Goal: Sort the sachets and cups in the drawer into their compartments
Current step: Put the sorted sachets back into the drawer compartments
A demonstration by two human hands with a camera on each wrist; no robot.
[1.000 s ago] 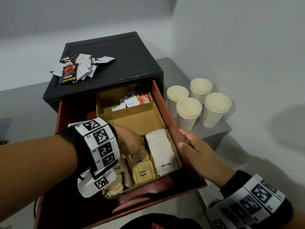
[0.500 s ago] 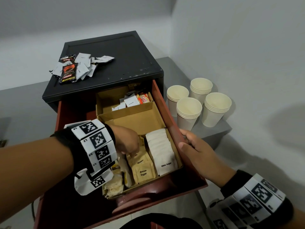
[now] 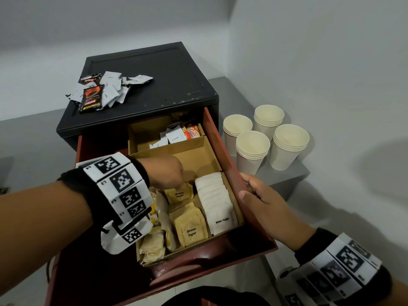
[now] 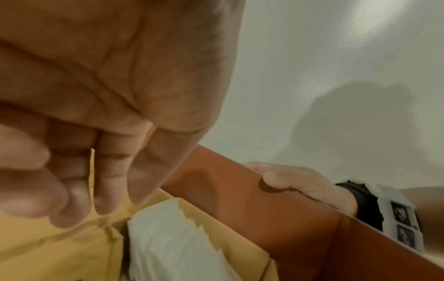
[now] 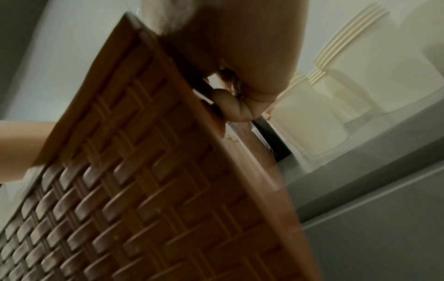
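The red drawer (image 3: 223, 151) stands pulled out, with a cardboard divider box (image 3: 170, 149) inside. My left hand (image 3: 176, 183) reaches into the front part and pinches an upright brown sugar sachet (image 3: 178, 194); in the left wrist view its tan edge (image 4: 92, 171) shows between my curled fingers (image 4: 108, 180). Another brown sugar sachet (image 3: 191, 226) lies flat in front. A row of white sugar sachets (image 3: 216, 204) fills the right slot. My right hand (image 3: 251, 191) grips the drawer's right wall, fingers curled under the rim (image 5: 230, 108). Paper cup stacks (image 3: 252, 149) stand outside, right of the drawer.
A loose pile of white and dark sachets (image 3: 103, 91) lies on the black cabinet top (image 3: 165, 74). Cream and creamer sachets (image 3: 176, 135) sit in the back compartment. Crumpled tan sachets (image 3: 154, 244) fill the front left slot. The cups rest on a grey ledge (image 3: 284, 175) by the wall.
My left hand has slid from the front of the brown sugar slot toward its back, uncovering the flat sachet in front. The right hand has stayed on the drawer wall.
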